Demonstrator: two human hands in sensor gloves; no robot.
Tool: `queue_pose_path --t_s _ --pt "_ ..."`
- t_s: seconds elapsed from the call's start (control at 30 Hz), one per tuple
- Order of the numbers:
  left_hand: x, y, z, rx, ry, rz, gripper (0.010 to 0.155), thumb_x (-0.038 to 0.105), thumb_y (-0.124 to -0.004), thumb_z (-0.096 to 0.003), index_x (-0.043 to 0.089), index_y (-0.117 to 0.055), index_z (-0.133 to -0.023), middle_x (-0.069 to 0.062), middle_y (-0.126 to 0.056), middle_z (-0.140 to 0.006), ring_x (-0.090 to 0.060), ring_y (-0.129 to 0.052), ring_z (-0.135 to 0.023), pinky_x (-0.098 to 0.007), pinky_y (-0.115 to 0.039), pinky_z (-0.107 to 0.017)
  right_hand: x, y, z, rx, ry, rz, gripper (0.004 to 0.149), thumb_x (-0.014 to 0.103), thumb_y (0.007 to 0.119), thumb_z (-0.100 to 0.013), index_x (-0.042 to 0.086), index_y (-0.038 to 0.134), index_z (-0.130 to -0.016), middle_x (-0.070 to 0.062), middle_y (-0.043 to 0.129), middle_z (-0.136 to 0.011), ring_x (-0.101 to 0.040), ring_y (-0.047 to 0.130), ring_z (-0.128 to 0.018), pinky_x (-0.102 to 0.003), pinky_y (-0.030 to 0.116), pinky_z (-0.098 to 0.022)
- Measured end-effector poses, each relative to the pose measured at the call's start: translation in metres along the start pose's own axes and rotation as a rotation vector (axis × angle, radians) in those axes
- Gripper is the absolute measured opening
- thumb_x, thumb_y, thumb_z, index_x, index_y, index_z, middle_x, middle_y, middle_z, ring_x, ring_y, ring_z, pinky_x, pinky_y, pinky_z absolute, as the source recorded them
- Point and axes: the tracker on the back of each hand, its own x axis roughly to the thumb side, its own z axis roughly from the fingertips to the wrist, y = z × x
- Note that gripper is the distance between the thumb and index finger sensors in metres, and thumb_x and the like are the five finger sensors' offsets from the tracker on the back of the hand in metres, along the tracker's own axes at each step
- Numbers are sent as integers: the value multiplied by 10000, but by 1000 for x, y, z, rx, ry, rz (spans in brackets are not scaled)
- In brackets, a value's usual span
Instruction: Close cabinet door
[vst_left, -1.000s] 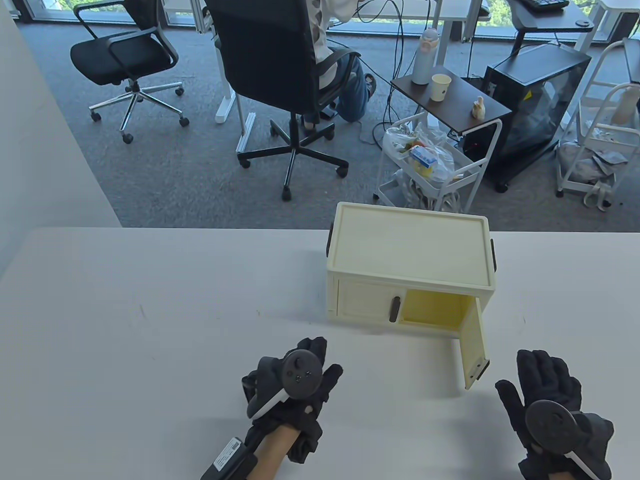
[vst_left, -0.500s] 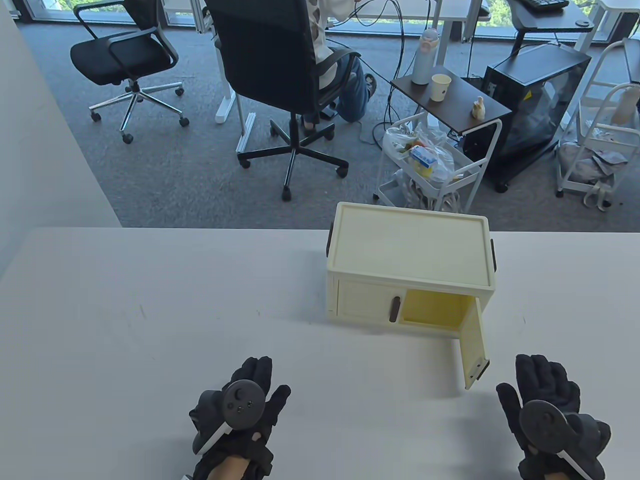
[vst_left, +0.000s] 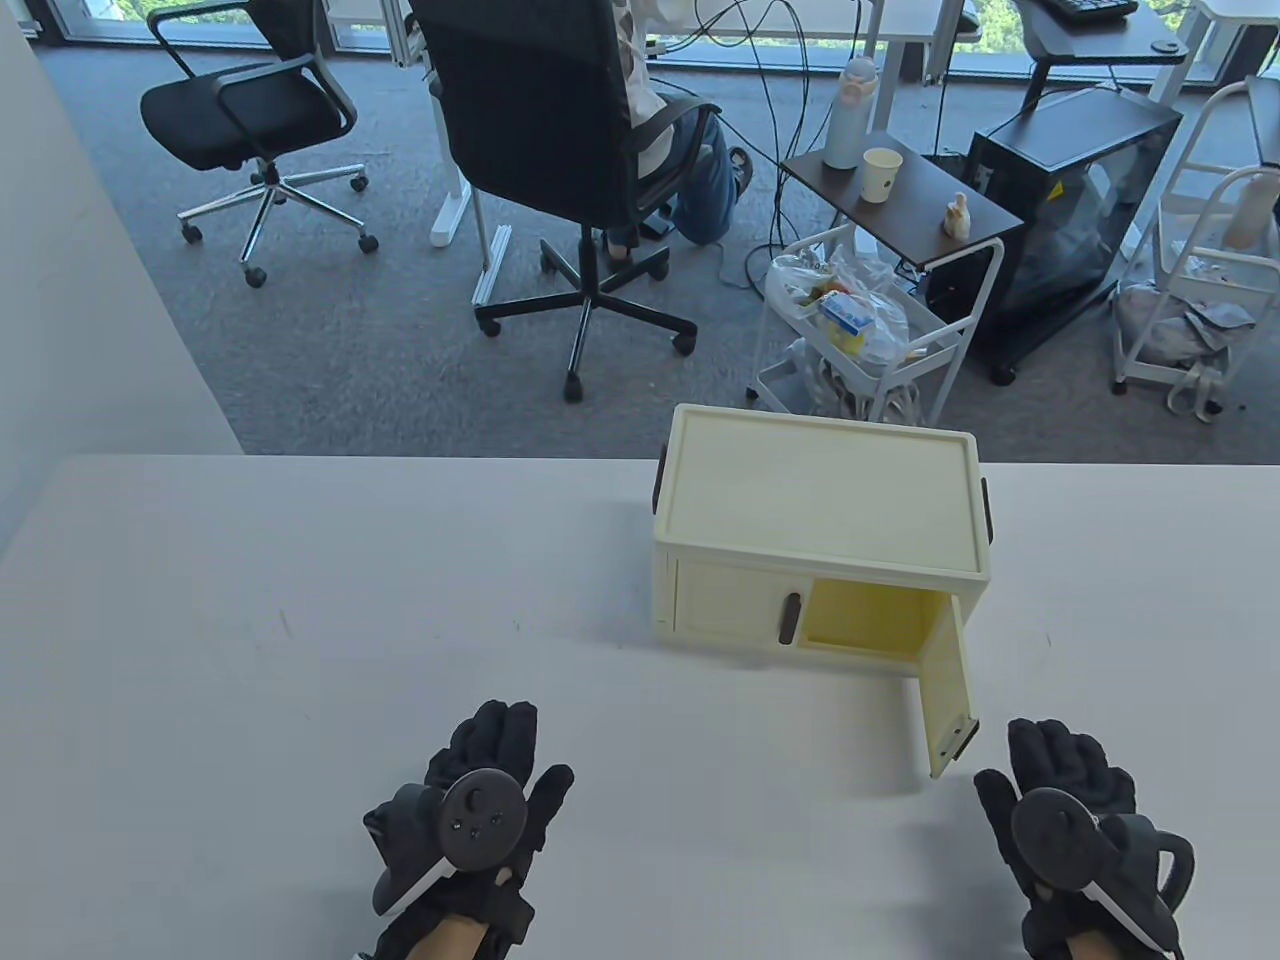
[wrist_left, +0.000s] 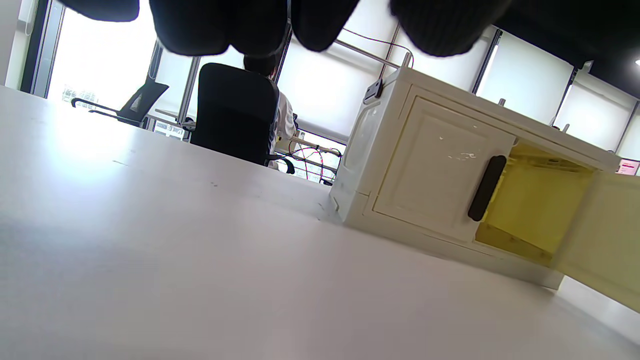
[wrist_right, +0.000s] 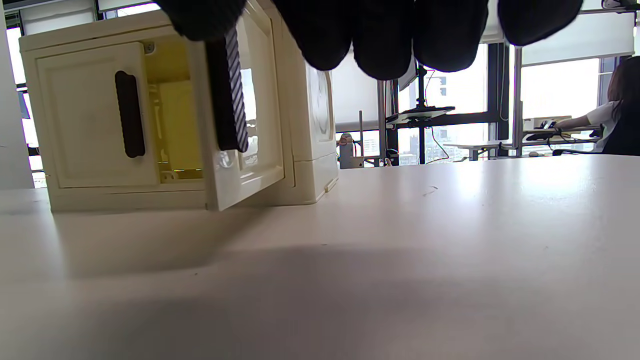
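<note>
A small cream cabinet (vst_left: 820, 520) stands on the white table (vst_left: 300, 620) right of centre. Its left door (vst_left: 725, 600) is closed, with a dark handle (vst_left: 790, 618). Its right door (vst_left: 950, 680) stands open toward me, showing a yellow inside (vst_left: 865, 615). My left hand (vst_left: 480, 800) hovers low over the table, fingers spread and empty, well left of the cabinet. My right hand (vst_left: 1065, 800) is spread and empty just right of the open door's outer edge, apart from it. The cabinet also shows in the left wrist view (wrist_left: 450, 170) and the right wrist view (wrist_right: 165, 115).
The table's far edge runs just behind the cabinet. Beyond it are office chairs (vst_left: 560, 150), a white cart (vst_left: 860, 330) and a side table (vst_left: 900, 200) on the floor. A wall (vst_left: 80, 300) stands at the left.
My left hand pulled back and to the left, away from the cabinet. My right hand shifted slightly left toward the open door's edge. The door has not moved.
</note>
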Motion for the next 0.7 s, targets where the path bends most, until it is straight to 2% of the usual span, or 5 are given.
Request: queue_pose_path --t_s 0.27,0.43,0.7 --pt "4 -2 0 -8 -15 18 695 445 -665 -604 17 -515 -1129 -350 -485 -1120 -616 -623 -996 -768 -529 -650 1 2 -12 -7 25 3 599 434 627 -582 58 598 -1047 -256 640 -1070 -544 654 -958 -739 565 -665" --pt "4 -2 0 -9 -13 18 682 439 -662 -605 22 -522 -1126 -354 -490 -1116 -613 -630 -994 -766 -532 -650 0 5 -20 13 71 -113 558 410 644 -580 79 627 -1029 -232 672 -1058 -528 678 -954 -733 575 -666" --pt "2 -1 0 -10 -11 47 677 444 -662 -603 28 -536 -1122 -336 -497 -1119 -589 -638 -1002 -728 -521 -681 22 8 -29 24 19 -94 551 422 665 -570 98 653 -1015 -220 688 -1054 -524 689 -953 -733 578 -666"
